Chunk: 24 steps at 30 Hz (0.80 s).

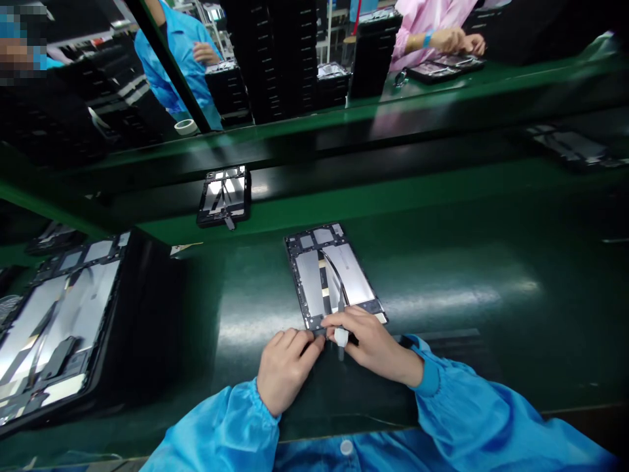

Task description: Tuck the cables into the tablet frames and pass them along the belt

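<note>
An opened tablet [339, 269] lies on the green bench with its inside up, showing silvery battery panels, dark flex cables and a black frame. My left hand [287, 367] has its fingers curled and its thumb and fingertips pressed at the tablet's lower left edge. Over the lower edge, my right hand [368, 341] is closed on a slim grey tool [341, 298] that juts out above and below the fingers. Something white, possibly a finger cot, shows among those fingers. The tool's exact kind and the spot beneath the fingertips are hidden.
On the left, a tall black tray stack [147, 314] carries another opened tablet [63, 314]. A further opened tablet [225, 193] sits at the back. Behind the green ledge [314, 134] are black tray stacks [280, 59], a tape roll [185, 127] and co-workers in blue and pink sleeves.
</note>
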### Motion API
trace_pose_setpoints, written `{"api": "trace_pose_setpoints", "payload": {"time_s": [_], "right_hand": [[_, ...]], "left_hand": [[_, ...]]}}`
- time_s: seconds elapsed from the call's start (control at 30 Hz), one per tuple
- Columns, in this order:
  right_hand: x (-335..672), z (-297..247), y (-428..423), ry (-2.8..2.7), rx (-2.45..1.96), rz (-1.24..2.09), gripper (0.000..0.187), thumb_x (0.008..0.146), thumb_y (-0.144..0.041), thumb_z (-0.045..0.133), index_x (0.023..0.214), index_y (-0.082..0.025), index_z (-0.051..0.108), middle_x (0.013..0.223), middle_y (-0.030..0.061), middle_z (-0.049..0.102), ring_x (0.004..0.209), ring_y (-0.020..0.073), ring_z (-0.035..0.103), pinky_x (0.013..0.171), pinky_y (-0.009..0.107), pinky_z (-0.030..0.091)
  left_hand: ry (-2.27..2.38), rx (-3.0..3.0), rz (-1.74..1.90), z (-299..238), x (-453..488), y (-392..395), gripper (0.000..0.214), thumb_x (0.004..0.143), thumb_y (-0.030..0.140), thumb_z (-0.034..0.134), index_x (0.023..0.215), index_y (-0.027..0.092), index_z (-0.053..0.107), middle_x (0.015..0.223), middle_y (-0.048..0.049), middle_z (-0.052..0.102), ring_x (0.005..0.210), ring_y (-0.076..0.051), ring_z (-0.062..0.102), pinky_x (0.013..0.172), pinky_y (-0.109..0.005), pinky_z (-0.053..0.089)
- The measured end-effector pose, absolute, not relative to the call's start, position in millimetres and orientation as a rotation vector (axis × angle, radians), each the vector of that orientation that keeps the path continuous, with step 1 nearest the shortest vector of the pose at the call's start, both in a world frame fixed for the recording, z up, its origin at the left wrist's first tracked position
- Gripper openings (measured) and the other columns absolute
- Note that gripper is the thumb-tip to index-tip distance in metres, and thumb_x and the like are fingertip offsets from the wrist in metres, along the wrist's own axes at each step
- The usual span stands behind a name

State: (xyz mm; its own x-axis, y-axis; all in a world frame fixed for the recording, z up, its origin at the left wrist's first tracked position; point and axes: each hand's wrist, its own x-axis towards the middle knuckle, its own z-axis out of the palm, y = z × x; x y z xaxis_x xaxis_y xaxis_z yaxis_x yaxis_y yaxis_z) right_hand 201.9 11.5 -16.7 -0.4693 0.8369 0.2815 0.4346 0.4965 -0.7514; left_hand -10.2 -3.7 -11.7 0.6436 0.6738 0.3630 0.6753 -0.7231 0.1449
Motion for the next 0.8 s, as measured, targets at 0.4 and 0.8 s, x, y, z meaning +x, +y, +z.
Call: {"api": "trace_pose_setpoints", "payload": {"time_s": [0.4, 0.8], "right_hand": [[200.4, -19.5, 9.4, -2.184, -1.043, 0.708, 0.049, 0.077, 0.005, 0.052, 0.118, -0.022, 0.056, 0.093, 0.0060, 0.068, 0.081, 0.0232, 0.060, 0.072, 0.035, 0.050], [203.0, -20.1, 10.2, -2.136, -1.058, 0.800, 0.054, 0.075, 0.007, 0.053, 0.119, -0.024, 0.056, 0.094, 0.0044, 0.070, 0.082, 0.0233, 0.063, 0.072, 0.035, 0.052]], "left_hand": [[-1.038, -2.900, -0.534, -15.0, -26.1, -4.3, 0.031, 0.100, 0.014, 0.040, 0.125, 0.019, 0.058, 0.110, -0.0081, 0.065, 0.086, -0.019, 0.059, 0.070, -0.032, 0.048], [-1.108, -2.983, -0.688, -17.1, -27.4, 0.8, 0.026, 0.098, 0.016, 0.049, 0.118, 0.025, 0.063, 0.108, -0.0054, 0.065, 0.085, -0.016, 0.059, 0.070, -0.028, 0.048]]}}
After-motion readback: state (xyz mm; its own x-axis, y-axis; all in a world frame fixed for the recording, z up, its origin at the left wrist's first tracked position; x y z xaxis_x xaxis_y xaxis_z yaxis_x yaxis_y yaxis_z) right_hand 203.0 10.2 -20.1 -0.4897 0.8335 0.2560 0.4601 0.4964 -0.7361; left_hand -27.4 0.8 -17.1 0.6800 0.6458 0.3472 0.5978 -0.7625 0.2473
